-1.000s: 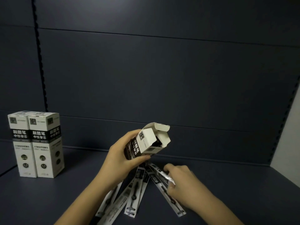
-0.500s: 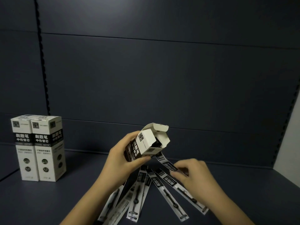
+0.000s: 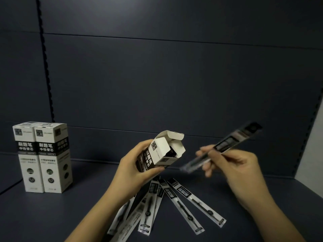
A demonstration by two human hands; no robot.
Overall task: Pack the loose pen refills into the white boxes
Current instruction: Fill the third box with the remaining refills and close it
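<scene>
Refill point(image 3: 222, 147), pinched in the right hand point(image 3: 234, 165), slants down-left, its lower end just right of the open box mouth point(image 3: 172, 151); the left hand point(image 3: 134, 170) grips that tilted box.

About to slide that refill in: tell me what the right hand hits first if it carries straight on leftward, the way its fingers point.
Probably the open box in the left hand; the right hand pinches a refill aimed there, though depth is unclear.
</scene>
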